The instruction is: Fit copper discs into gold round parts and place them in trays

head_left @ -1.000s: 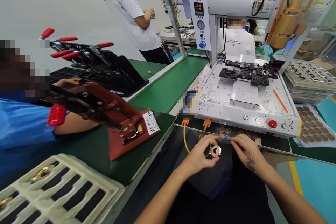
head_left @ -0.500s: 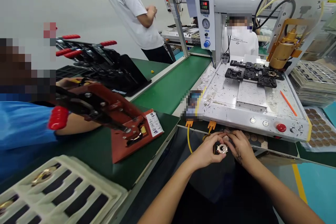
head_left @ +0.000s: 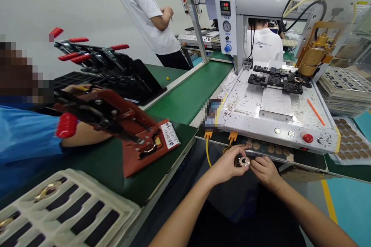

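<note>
My left hand (head_left: 228,165) pinches a small rose-gold watch case (head_left: 245,161) by its left side, thumb below and fingers above. The case is a round metal ring with lugs and an opening inside, held over my lap just below the bench edge. My right hand (head_left: 266,171) is closed, its fingertips right at the case's right edge. Whatever is between those fingertips, if anything, is hidden. Just beyond my hands, several round brown discs (head_left: 271,149) lie along the dark bench edge.
Ahead stands a white dispensing machine (head_left: 246,114) with a black fixture (head_left: 275,80) and an orange stick (head_left: 315,112). A sheet of brown discs (head_left: 349,139) lies right. On the left are a red-brown toggle clamp (head_left: 139,146), a co-worker's blue sleeve (head_left: 27,135) and a cream tray (head_left: 69,216).
My right hand has drawn back from the discs at the bench edge, and its fingers have curled closed beside the watch case. My left hand stays almost in place, holding the case.
</note>
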Tool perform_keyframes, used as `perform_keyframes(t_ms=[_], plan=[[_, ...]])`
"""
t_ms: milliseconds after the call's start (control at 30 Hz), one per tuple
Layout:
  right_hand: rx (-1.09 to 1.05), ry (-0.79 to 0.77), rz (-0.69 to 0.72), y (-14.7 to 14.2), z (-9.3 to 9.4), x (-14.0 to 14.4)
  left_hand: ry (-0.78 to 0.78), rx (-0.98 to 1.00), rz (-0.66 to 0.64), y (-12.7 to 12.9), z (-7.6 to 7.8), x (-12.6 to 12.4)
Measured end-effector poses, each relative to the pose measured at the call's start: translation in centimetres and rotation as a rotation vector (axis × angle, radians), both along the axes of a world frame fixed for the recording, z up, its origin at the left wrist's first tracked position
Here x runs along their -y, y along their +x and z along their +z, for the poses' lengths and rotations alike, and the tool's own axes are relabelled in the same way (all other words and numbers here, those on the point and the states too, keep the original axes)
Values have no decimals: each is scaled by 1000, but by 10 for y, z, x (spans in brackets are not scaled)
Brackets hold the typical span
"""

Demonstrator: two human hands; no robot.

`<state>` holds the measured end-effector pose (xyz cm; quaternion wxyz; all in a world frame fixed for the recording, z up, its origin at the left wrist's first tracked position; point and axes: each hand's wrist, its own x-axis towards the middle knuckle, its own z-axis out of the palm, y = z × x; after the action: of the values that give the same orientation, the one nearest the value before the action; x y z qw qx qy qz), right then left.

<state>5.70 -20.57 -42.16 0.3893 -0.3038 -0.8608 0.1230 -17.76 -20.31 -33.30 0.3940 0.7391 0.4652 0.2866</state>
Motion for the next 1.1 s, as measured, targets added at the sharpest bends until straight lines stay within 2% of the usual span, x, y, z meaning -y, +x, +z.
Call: perform_keyframes(t_ms=[67,133,267,367,433,500,600,700,800,900,1100], plan=[[-69,-75,-21,9,8,16,28,-29,40,6,-2,3],[-159,-182,-122,21,21,30,64,-57,86,14,-6,5],[-314,-457,-332,46,58,47,150,-73,153,32,-8,11],[-387,-629,-364,55,86,54,174,9,175,42,-2,22],[-482,-773,-351,54,101,58,47,192,177,46,4,34],[-591,-922,-322,50,112,61,-189,450,183,49,10,47],[-662,-1062,-263,44,119,62,-484,763,235,52,21,64],[-667,-1133,-206,38,119,60,-605,900,306,53,29,75],[-652,-1136,-190,34,120,58,-653,953,345,51,34,81],[-632,-1140,-173,34,124,57,-670,991,331,49,36,88],[-701,-1307,-53,38,129,62,-631,1025,285,47,42,99]])
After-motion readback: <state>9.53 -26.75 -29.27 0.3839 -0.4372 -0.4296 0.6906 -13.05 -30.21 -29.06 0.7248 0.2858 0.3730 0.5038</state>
